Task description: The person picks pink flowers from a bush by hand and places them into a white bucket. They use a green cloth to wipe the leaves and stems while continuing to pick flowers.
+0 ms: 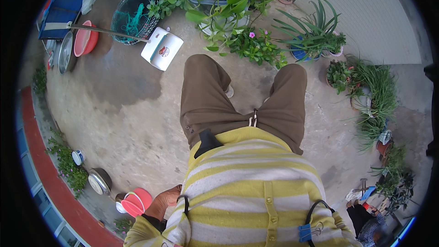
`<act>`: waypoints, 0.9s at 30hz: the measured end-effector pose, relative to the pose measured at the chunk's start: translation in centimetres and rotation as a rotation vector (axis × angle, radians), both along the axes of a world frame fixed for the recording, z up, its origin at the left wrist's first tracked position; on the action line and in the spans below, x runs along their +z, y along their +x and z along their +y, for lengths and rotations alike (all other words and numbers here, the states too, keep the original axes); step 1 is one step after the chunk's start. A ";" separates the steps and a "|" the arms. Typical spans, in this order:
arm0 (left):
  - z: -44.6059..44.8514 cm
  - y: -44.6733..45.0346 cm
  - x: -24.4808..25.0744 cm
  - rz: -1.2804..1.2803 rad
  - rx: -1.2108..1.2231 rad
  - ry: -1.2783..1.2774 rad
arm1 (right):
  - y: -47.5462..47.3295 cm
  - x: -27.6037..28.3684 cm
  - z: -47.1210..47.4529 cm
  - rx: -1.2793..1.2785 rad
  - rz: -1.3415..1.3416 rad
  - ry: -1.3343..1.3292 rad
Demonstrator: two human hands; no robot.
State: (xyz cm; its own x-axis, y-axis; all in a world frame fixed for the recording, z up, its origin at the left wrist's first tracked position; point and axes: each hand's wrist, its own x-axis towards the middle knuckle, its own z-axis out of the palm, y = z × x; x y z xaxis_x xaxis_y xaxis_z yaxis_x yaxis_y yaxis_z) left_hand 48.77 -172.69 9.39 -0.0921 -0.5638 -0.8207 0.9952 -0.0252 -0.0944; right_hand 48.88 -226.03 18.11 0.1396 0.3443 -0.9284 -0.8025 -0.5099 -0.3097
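Observation:
My left hand (168, 197) is at the left side of my body, by the hem of my striped yellow and white cardigan (253, 168). Its fingertips are partly hidden, so whether they grip anything cannot be seen. My right hand is out of view; only that sleeve shows. Below are my brown trousers (209, 92) with a white drawstring, and a black item (207, 143) sticks out at the waist. Ahead to the left, a white long-handled dustpan (157, 55) lies on the concrete floor (144, 130). Beside it stands a mesh basket (120, 15) with green netting (135, 20) inside.
Potted plants (219, 10) stand ahead; more pots (362, 101) line the right. Red basin (91, 41) and metal basin (66, 53) sit far left. A metal pot (99, 180) and pink bucket (137, 201) stand lower left. Another person (367, 223) is at lower right.

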 end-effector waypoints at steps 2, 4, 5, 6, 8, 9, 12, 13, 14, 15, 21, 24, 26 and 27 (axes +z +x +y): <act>0.1 -0.3 -0.2 -0.004 0.000 -0.030 | 0.0 0.1 0.2 0.003 0.003 -0.006; 0.4 -0.8 -0.5 -0.013 0.008 -0.060 | 0.0 0.1 0.4 0.006 0.004 -0.010; 0.5 -1.2 -0.8 -0.018 0.009 -0.070 | 0.1 0.1 0.5 0.005 0.003 -0.010; 0.8 -1.6 -1.1 -0.018 0.007 -0.082 | 0.1 0.2 0.5 0.007 0.003 -0.009; 1.3 -2.7 -2.1 -0.018 0.004 -0.108 | 0.1 0.2 0.6 0.005 -0.001 -0.016; 1.6 -3.4 -2.7 -0.015 0.005 -0.124 | 0.1 0.2 0.8 -0.001 0.001 -0.020; 2.9 -5.3 -4.8 0.025 0.019 -0.169 | 0.1 0.4 0.8 -0.010 -0.011 -0.027; 3.3 -5.8 -5.5 0.053 0.036 -0.189 | 0.0 0.5 0.8 -0.016 -0.018 -0.027; 3.6 -6.1 -5.9 0.081 0.052 -0.208 | 0.0 0.5 0.9 -0.023 -0.021 -0.030; 4.1 -6.1 -6.0 0.065 0.043 -0.205 | -0.1 0.6 1.0 -0.028 -0.027 -0.032; 3.7 -4.0 -4.0 0.010 -0.020 -0.140 | 0.0 0.0 1.4 -0.041 -0.047 -0.026; 2.9 -2.7 -3.0 0.003 -0.041 -0.122 | 0.0 -0.1 1.4 -0.052 -0.053 -0.020; 2.6 -2.1 -2.5 -0.004 -0.052 -0.114 | 0.1 -0.2 1.4 -0.058 -0.060 -0.020; 2.5 -1.8 -2.4 -0.008 -0.055 -0.107 | 0.0 -0.3 1.4 -0.061 -0.064 -0.017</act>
